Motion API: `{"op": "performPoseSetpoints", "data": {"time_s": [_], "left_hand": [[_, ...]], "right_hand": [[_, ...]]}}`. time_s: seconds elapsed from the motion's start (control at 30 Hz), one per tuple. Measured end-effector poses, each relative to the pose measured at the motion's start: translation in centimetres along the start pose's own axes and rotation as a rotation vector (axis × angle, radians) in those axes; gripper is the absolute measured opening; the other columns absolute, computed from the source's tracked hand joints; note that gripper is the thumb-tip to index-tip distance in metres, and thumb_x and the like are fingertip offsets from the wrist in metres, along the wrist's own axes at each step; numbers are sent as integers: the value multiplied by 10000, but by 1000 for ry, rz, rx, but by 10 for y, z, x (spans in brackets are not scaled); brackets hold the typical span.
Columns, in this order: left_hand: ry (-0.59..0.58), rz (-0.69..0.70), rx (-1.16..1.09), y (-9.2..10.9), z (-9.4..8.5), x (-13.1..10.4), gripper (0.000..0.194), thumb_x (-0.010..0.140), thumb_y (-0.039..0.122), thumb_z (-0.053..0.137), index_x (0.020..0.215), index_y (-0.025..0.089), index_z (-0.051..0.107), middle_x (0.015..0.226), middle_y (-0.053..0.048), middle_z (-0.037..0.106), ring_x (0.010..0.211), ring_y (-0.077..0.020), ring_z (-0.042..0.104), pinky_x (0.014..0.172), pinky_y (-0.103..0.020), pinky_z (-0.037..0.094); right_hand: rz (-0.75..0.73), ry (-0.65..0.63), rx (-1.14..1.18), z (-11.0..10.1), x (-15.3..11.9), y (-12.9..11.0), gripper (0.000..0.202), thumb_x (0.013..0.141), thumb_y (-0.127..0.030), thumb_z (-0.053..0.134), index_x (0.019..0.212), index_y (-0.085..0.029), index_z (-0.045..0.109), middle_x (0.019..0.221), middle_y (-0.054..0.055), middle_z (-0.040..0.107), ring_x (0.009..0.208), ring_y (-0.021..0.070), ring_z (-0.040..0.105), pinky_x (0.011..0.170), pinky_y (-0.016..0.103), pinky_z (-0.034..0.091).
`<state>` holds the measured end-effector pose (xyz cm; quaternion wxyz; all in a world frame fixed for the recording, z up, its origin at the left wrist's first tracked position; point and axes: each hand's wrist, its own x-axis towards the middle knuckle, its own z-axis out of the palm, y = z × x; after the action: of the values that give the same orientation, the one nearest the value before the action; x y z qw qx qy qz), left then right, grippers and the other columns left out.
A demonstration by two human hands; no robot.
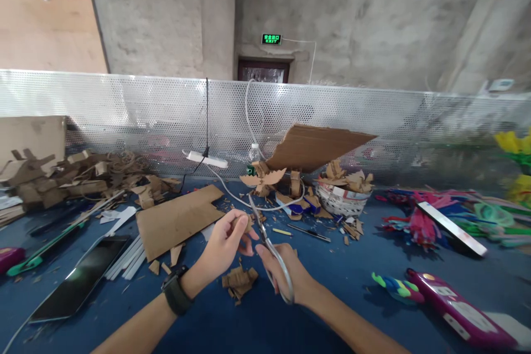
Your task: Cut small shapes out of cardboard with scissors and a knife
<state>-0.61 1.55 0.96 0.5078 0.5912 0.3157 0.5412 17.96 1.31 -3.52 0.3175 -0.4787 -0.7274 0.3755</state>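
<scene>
Muted, even light; glare streaks the phone (pixel 78 282) left of the hands (pixel 226 240); wide-angle edges stretch, perhaps slightly blurred.

Reaching in from bottom corners with bare forearms, converging near centre. Pinching with left hand (pixel 227 240), thumb and index finger together, remaining fingers loosely bent. Gripping with right hand (pixel 287 272), thumb up and fingers curled, slightly lower, very near left fingers (pixel 248 244).
</scene>
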Motion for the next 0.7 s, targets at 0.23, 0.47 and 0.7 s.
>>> {"op": "performPoseSetpoints", "data": {"time_s": [0.23,0.47,0.7], "left_hand": [[4,-15,-124,-4,-12,10,438,915,640,643,876,208,587,843,-9,653,699,-150,633,651,-310,636],[-19,-40,-60,-5,-10,11,468,854,647,727,942,197,636,773,27,580,718,-133,589,671,-281,620],[-130,-112,-14,-12,-5,4,484,827,629,773,956,195,604,836,-28,734,747,-177,710,709,-301,579]], "right_hand": [[-89,-37,194,-25,2,-6,659,909,-844,500,766,-205,571,609,18,655,589,200,673,611,312,537],[-207,-6,121,-21,2,-13,611,986,-742,495,678,-216,535,550,-10,554,537,173,578,601,308,480],[-251,71,98,-15,-1,-15,551,1013,-698,487,787,-206,586,633,7,621,586,183,606,610,303,465]]}}
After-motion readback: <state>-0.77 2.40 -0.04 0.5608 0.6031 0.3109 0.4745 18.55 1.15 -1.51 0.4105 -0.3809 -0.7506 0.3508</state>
